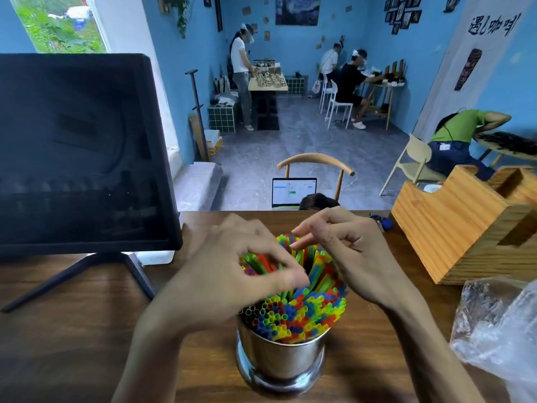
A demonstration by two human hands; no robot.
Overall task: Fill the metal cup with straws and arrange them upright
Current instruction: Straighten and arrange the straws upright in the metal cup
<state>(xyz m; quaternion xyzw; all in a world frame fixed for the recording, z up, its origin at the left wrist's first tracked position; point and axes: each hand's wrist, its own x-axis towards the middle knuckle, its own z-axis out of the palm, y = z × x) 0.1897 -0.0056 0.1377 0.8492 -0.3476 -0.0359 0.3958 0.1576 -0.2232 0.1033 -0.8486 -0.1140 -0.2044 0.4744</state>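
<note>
A shiny metal cup stands on the wooden counter near its front edge. It is packed with colourful straws in red, blue, yellow and green; the near ones stand upright, the far ones lean outward. My left hand is curled over the left part of the bundle, fingers and thumb closed around several straws. My right hand hovers over the far right side, its index finger touching straw tips while the other fingers are loosely bent.
A dark monitor on a stand fills the left of the counter. A wooden organiser box sits at the right, with a crumpled clear plastic bag in front of it. Beyond the counter are a laptop, chairs and several people.
</note>
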